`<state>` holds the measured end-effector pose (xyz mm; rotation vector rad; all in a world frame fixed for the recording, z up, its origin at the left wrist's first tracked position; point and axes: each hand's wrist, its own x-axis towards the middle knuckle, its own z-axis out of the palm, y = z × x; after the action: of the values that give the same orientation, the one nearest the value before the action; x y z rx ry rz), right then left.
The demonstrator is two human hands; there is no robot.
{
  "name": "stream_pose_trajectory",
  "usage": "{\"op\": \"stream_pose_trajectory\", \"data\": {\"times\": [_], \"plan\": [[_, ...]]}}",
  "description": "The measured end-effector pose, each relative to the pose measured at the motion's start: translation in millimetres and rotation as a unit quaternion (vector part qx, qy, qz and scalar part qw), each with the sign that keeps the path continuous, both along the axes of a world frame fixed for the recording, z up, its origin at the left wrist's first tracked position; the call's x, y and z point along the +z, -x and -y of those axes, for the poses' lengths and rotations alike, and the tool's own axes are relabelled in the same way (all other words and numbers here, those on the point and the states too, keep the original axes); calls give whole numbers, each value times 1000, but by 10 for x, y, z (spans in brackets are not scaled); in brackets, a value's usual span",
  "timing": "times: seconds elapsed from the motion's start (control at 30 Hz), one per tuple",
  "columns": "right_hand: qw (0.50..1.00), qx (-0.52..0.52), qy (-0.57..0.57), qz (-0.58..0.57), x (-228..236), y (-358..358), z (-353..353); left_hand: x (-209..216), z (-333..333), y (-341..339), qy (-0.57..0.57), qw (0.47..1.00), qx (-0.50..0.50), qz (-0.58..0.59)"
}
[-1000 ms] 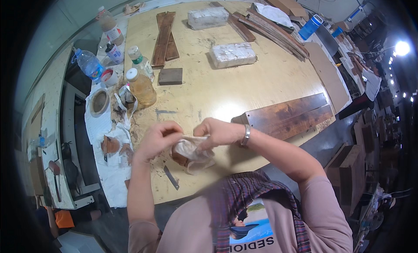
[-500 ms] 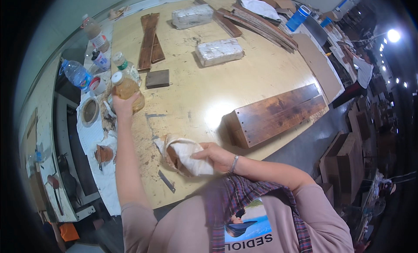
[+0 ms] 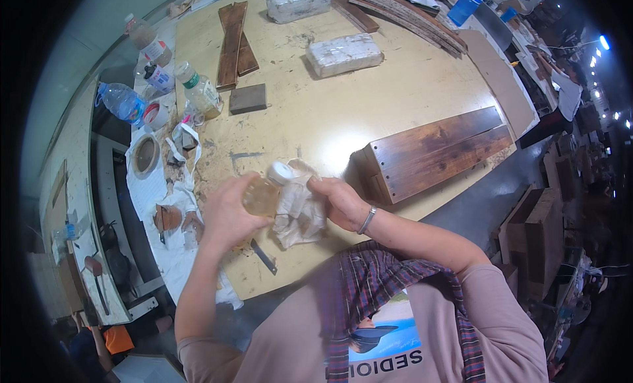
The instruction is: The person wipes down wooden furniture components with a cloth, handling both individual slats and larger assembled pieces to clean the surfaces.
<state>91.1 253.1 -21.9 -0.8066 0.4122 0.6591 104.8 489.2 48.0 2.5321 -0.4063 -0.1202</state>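
My left hand (image 3: pixel 231 211) is wrapped round a plastic bottle (image 3: pixel 261 197) of amber liquid, tilted over the table with its white cap (image 3: pixel 281 172) toward the right. Against that cap end lies a crumpled off-white cloth (image 3: pixel 299 215), which my right hand (image 3: pixel 339 201) grips between thumb and fingers. Whether the cap is on tight cannot be made out. To the right of my hands rests a stained dark-brown wooden box (image 3: pixel 438 155) with a row of small dark holes at its near end. A flat metal blade (image 3: pixel 264 256) lies on the table just below the bottle.
Several bottles, among them a green-capped one (image 3: pixel 199 91), stand along the left edge beside a round bowl (image 3: pixel 146 154). Farther back are a small dark block (image 3: pixel 248 99), crossed brown boards (image 3: pixel 234 46) and two wrapped white blocks (image 3: pixel 344 54). Another person (image 3: pixel 566 86) stands at far right.
My left hand has brought the amber bottle from the left edge toward me and tilted it beside the cloth. My right hand has raised the cloth slightly to meet it.
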Motion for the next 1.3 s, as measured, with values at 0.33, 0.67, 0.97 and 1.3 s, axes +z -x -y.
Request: {"op": "stream_pose_trajectory", "data": {"times": [0.33, 0.67, 0.97, 1.3], "plan": [[998, -26, -53, -16, -51, 110, -28, -267, 37, 362, -114, 991, -45, -54], [996, -22, -83, 1, -68, 119, -23, -191, -36, 396, -121, 990, 7, -71], [998, -28, -53, -12, -34, 128, -12, -91, 29, 443, -163, 984, 32, -63], [993, -42, -111, -20, 393, 185, 74, -148, -135, 210, -14, 994, 94, -46]]}}
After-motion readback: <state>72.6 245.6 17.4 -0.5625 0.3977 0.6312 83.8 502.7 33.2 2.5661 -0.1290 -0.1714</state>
